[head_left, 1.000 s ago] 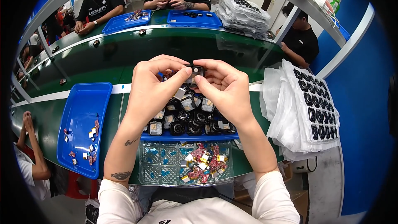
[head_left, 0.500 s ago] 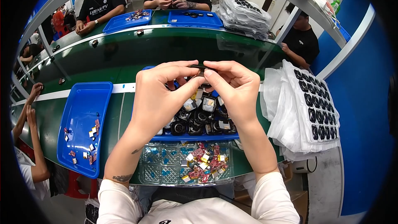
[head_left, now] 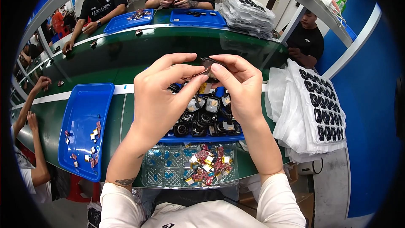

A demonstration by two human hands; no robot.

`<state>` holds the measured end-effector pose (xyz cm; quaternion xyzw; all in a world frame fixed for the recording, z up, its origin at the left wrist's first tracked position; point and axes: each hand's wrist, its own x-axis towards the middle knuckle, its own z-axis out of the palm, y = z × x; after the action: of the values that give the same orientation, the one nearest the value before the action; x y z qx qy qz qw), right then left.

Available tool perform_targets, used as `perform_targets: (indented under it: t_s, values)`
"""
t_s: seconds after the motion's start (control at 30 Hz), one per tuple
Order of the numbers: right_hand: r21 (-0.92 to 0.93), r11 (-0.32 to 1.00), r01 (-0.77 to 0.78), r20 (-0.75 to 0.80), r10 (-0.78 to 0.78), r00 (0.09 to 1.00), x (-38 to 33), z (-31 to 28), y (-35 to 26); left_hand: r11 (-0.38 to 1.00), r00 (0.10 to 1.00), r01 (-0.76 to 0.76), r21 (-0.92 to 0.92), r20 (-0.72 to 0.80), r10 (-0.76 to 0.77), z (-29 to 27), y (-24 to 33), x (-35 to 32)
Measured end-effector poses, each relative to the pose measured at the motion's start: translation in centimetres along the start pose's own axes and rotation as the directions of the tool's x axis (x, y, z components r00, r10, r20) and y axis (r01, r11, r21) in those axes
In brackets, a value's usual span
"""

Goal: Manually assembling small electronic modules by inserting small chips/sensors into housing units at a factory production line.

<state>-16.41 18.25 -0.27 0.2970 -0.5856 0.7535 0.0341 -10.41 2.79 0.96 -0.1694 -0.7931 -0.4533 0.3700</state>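
Head view: two hands raised over a crowded bench, working one tiny piece.
Worktop: green, curving away; other people sit along its far edge.
Blue tray: left of the hands, a few small bits inside.
Clear tray: nearest the body, holding colourful little parts.
Left hand: fingers pinched on the small dark part.
Right hand: fingertips gripping the same part, held above the tray of black pieces.
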Motion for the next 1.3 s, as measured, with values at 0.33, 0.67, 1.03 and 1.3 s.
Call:
perform_targets:
  t_s: [0.33,0.67,1.03,1.3]
  values:
    - [-0.254,0.937,0.241,-0.066,-0.265,0.962,-0.5,0.4,0.3,0.788,0.908,0.417,-0.453,0.237,-0.345,0.0,-0.7,0.0]
    - [-0.143,0.969,0.202,0.024,-0.201,0.979,-0.5,0.3,-0.5,0.770,0.898,0.440,-0.463,0.199,-0.393,0.0,-1.4,0.7]
    - [-0.280,0.957,0.069,0.091,-0.045,0.995,0.3,-0.7,-0.2,0.845,0.907,0.397,-0.358,0.292,-0.302,0.3,-3.7,0.9]
    - [0.022,0.865,0.502,0.214,-0.494,0.843,-1.8,-1.7,-4.7,0.845,0.834,0.521,-0.118,-0.138,-0.534,-3.8,-14.7,3.5]
